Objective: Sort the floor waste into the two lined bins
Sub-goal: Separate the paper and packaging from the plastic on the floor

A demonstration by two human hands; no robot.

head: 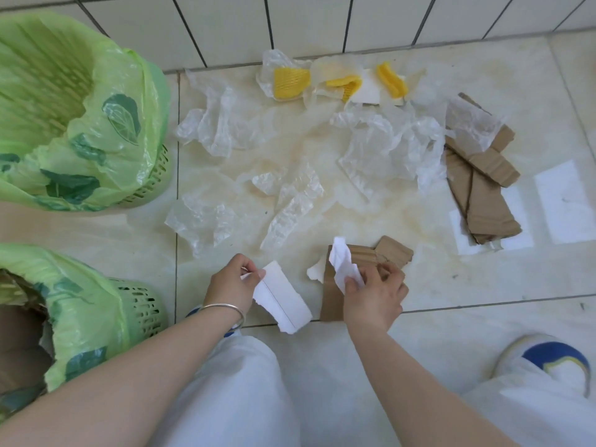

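Two green baskets lined with green bags stand at the left: the far bin (96, 124) looks empty, the near bin (84, 317) holds brown cardboard. My left hand (230, 283) pinches a folded white paper sheet (283, 301) just above the floor. My right hand (374, 295) grips a crumpled white paper (343, 264) over a brown cardboard piece (332, 295) lying on the tiles. Clear plastic wrappers (290, 201) are scattered across the middle of the floor.
Yellow foam nets (290, 82) and more clear film lie by the tiled wall. A stack of cardboard strips (483, 188) rests at the right on white paper sheets (564, 201). My knees in white trousers and a blue-white shoe (548, 359) fill the foreground.
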